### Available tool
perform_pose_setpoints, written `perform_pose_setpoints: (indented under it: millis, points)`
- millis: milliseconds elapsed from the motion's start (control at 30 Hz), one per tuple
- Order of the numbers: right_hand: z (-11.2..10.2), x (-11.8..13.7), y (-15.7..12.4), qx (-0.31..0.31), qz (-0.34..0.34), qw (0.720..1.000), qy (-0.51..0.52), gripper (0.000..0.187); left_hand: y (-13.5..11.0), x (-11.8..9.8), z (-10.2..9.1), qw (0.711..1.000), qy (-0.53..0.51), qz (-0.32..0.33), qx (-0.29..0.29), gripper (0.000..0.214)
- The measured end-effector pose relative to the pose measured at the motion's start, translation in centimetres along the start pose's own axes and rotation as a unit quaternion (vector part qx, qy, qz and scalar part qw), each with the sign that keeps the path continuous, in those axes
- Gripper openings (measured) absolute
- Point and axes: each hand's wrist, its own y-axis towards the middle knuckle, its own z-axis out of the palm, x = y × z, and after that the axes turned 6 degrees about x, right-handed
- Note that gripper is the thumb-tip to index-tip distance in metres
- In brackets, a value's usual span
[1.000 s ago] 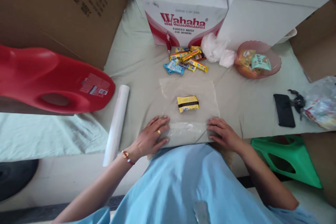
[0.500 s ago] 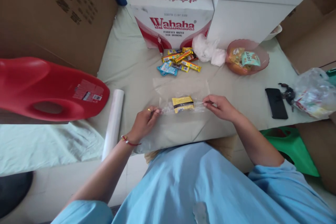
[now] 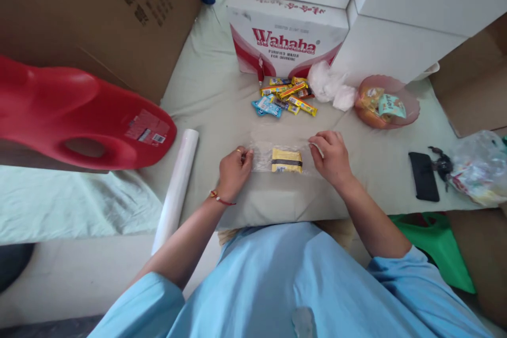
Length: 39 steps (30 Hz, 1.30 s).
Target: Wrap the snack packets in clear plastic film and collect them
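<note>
A small yellow packet (image 3: 287, 160) with a black band across it lies in front of me on the table. Clear plastic film (image 3: 262, 158) wraps or covers it, wrinkled on the left side; its outer edges are hard to see. My left hand (image 3: 236, 171), with a ring and a red bracelet, is closed on the film's left end, thumb against the fingers. On the other side, my right hand (image 3: 330, 157) pinches the film near its far right edge, fingers curled. Neither hand touches the packet itself.
Beyond the film lie several yellow and blue snack packets (image 3: 287, 96), white crumpled plastic (image 3: 327, 84) and a pink bowl (image 3: 410, 111). A white roll (image 3: 176, 190) and red jug (image 3: 95, 90) stand left. At right are a black phone (image 3: 423, 176) and a plastic bag (image 3: 481, 166). Boxes (image 3: 287, 37) block the back.
The view has shifted, so the table things appear further right. Relative to the packet, my right hand has moved in and away from me along the film; my left hand keeps its hold.
</note>
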Motion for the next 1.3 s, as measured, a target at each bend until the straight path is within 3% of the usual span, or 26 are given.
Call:
perform_pose_setpoints:
  millis: [100, 167, 267, 367, 433, 500, 533, 633, 767, 867, 1000, 1067, 1200, 1300]
  points:
    - [1.0, 2.6, 0.3, 0.081, -0.085, 0.991, 0.058, 0.027, 0.5, 0.2, 0.1, 1.0, -0.011, -0.012, -0.002, 0.034]
    - [2.1, 3.3, 0.7, 0.155, -0.092, 0.982, 0.057, 0.029, 0.6, 0.6, -0.1, 0.999, -0.028, -0.019, -0.023, 0.031]
    - [3.3, 3.4, 1.2, 0.205, -0.05, 0.977, 0.038, 0.031, -0.1, 0.9, -0.8, 0.989, -0.042, -0.009, -0.14, 0.022]
    - [3.3, 3.4, 1.5, 0.224, -0.026, 0.973, 0.047, 0.033, -2.1, -0.2, -1.3, 0.962, -0.003, 0.075, -0.261, 0.019]
    - [3.0, 3.6, 1.6, 0.232, -0.021, 0.971, 0.054, 0.032, -3.6, -1.6, -1.0, 0.952, 0.03, 0.192, -0.235, 0.02]
    - [2.8, 3.8, 1.7, 0.232, -0.017, 0.97, 0.065, 0.032, -4.4, -3.3, 0.0, 0.941, 0.047, 0.306, -0.138, 0.031]
    - [2.8, 3.7, 1.7, 0.229, -0.016, 0.97, 0.074, 0.032, -4.4, -4.1, 0.7, 0.939, 0.053, 0.327, -0.093, 0.038]
    - [2.5, 3.1, 1.8, 0.222, -0.025, 0.968, 0.112, 0.035, -3.4, -5.4, 2.9, 0.955, 0.081, 0.287, -0.004, 0.052]
    - [1.7, 1.1, 3.0, 0.215, -0.014, 0.97, 0.112, 0.037, -2.0, -5.4, 4.2, 0.955, 0.132, 0.258, 0.057, 0.052]
    - [1.6, -0.6, 4.7, 0.167, 0.071, 0.983, 0.003, 0.04, -2.1, -5.2, 4.2, 0.948, 0.16, 0.27, 0.05, 0.046]
    - [2.8, -2.5, 6.9, 0.18, 0.212, 0.954, -0.113, 0.06, -2.4, -5.3, 4.4, 0.945, 0.178, 0.274, 0.009, 0.04]
    - [3.5, -3.1, 7.5, 0.202, 0.243, 0.943, -0.103, 0.054, -2.4, -5.3, 4.8, 0.942, 0.18, 0.282, -0.015, 0.038]
    - [3.7, -3.7, 7.7, 0.224, 0.267, 0.937, 0.016, 0.023, -2.4, -5.2, 5.1, 0.938, 0.185, 0.285, -0.063, 0.034]
    - [3.1, -3.8, 7.3, 0.163, 0.219, 0.96, 0.067, 0.016, -2.5, -5.4, 5.0, 0.939, 0.188, 0.281, -0.064, 0.034]
